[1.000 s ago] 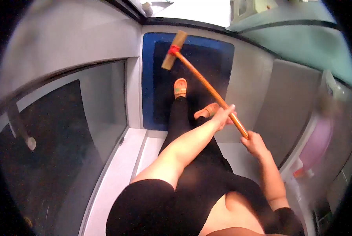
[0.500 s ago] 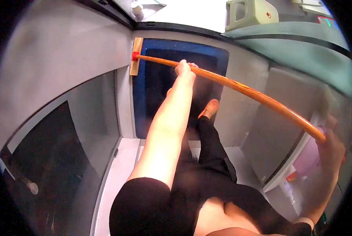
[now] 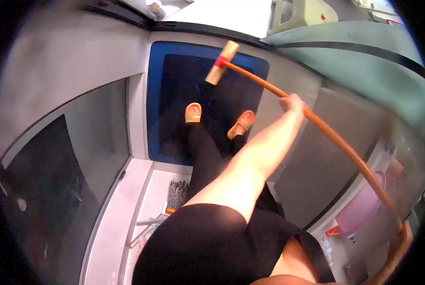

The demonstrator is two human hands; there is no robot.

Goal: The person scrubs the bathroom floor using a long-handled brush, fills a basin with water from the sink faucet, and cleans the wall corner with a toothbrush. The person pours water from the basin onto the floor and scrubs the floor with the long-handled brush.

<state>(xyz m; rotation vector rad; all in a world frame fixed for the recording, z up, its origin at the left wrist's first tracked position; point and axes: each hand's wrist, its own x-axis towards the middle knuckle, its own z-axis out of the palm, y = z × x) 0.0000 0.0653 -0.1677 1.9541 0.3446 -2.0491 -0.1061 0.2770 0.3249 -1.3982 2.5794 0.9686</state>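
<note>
A push broom [image 3: 333,135] with a long orange-brown wooden handle runs from upper middle to lower right. Its head [image 3: 216,73] is a pale wooden block with a red joint, over the dark blue floor mat [image 3: 156,109]; whatever is beneath the block is hidden. My left hand [image 3: 293,102] is closed round the handle about a third of the way up. At the right edge my right hand [image 3: 402,240] is closed on the handle's top end, dim and partly blurred.
My feet in orange shoes [image 3: 193,113] stand on the mat. A glass door [image 3: 46,190] lies left, a grey panel [image 3: 324,161] right. A lilac basin [image 3: 362,206] is low right, a pale stool [image 3: 302,16] at the top. A dark-bristled brush [image 3: 178,192] lies by my leg.
The broom head has moved right, away from the left wall and onto the mat's middle. My left hand has gone right, and my right hand lower. My left foot now shows.
</note>
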